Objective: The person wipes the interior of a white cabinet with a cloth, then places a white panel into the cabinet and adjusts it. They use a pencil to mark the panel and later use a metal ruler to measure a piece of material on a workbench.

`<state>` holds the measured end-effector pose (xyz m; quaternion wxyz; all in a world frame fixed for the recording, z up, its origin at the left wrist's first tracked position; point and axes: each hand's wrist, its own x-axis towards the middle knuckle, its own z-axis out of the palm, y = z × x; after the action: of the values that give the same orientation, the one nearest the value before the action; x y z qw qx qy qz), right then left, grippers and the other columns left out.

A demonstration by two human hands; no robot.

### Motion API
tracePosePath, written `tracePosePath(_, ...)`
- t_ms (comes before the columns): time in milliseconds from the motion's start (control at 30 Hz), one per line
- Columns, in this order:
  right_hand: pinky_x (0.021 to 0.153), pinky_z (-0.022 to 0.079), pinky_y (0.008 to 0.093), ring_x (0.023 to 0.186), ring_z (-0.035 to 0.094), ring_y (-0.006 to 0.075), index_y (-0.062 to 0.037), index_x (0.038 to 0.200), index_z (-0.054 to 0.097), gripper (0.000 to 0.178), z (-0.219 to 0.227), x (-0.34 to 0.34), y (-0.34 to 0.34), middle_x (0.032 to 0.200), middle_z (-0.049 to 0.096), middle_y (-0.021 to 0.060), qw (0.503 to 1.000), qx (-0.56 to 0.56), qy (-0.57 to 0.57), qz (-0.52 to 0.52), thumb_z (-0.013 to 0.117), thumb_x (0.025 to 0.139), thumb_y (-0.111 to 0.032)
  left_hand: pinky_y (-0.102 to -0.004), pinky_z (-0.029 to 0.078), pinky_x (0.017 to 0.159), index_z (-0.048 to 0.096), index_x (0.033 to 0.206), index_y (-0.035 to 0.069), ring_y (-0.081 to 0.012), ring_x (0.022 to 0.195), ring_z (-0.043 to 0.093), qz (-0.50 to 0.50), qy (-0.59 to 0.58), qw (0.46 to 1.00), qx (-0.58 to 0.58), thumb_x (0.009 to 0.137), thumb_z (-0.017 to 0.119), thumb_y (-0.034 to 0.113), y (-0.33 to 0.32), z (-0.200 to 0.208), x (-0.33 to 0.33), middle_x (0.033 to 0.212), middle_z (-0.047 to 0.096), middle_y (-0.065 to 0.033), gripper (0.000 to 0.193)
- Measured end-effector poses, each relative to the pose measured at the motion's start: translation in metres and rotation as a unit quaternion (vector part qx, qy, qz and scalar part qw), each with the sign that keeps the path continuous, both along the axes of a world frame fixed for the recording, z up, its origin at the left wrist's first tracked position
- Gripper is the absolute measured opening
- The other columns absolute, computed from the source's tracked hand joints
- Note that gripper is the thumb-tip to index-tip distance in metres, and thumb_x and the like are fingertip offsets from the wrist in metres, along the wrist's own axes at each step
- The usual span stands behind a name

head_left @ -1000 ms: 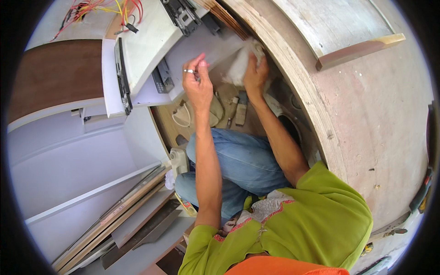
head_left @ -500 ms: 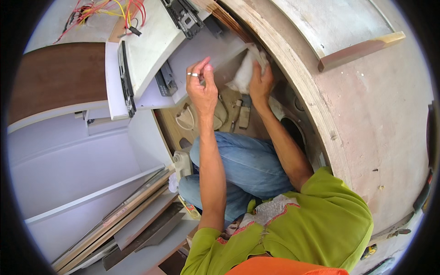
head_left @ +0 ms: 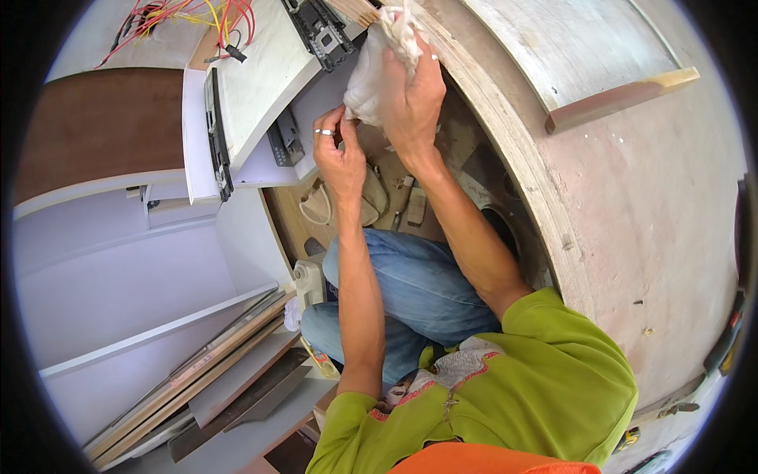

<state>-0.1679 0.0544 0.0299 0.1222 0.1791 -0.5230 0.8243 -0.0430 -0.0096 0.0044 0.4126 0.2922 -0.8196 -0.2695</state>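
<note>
A soft white bag [head_left: 366, 79], apparently thin plastic with something inside, hangs between my hands near the cabinet opening at the top. My right hand [head_left: 416, 110] is wrapped round its bunched, twisted upper end. Low on the bag's left side, my left hand [head_left: 338, 150], with rings on a finger, pinches a corner between thumb and fingertips. What the bag holds is hidden.
Under my hands, a brush-like tool [head_left: 403, 197], a small block [head_left: 417, 205] and a beige pouch [head_left: 373, 197] lie on the floor. Drawer slides [head_left: 320, 35] stick out at upper left. A curved wooden edge [head_left: 545, 189] runs along the right; stacked boards [head_left: 197, 367] lean at lower left.
My right hand has lifted the white bag up and to the left. My left hand, earlier apart from the bag's body, now pinches its lower corner.
</note>
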Motion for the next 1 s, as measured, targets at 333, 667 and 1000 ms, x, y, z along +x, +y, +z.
tracePosePath(333,0.098,0.049,0.0349,0.11,0.067,0.0259,0.0047,0.133,0.059,0.034,-0.001,0.01,0.023,0.117,0.071,0.0171,0.997,0.012,-0.04,0.069,0.051,0.103,-0.009,-0.0262,0.051,0.079,0.072,0.119,0.001,-0.0153,0.089,0.069,0.008,0.013,0.999,-0.049,0.105,0.058,0.014,0.0,0.011,0.002,0.111,0.066,-0.009,0.023)
tracePosePath(667,0.092,0.054,0.04,0.107,0.069,0.0333,0.0015,0.134,0.062,0.039,-0.034,0.013,0.015,0.118,0.069,0.0232,0.999,0.042,0.004,0.028,0.062,0.095,-0.001,-0.0262,0.05,0.074,0.072,0.118,0.001,-0.0138,0.087,0.069,0.009,0.049,0.999,0.008,0.105,0.059,0.014,0.01,0.017,0.004,0.108,0.067,-0.0079,0.022)
tracePosePath(1000,0.095,0.052,0.0377,0.111,0.067,0.0314,0.0042,0.128,0.063,0.033,-0.051,0.021,0.017,0.122,0.068,0.0218,0.997,0.06,0.036,0.036,0.058,0.095,0.003,-0.0274,0.049,0.073,0.072,0.117,0.002,-0.0141,0.087,0.069,0.005,0.071,0.997,0.022,0.104,0.06,0.015,0.009,0.018,0.008,0.106,0.067,-0.0077,0.022)
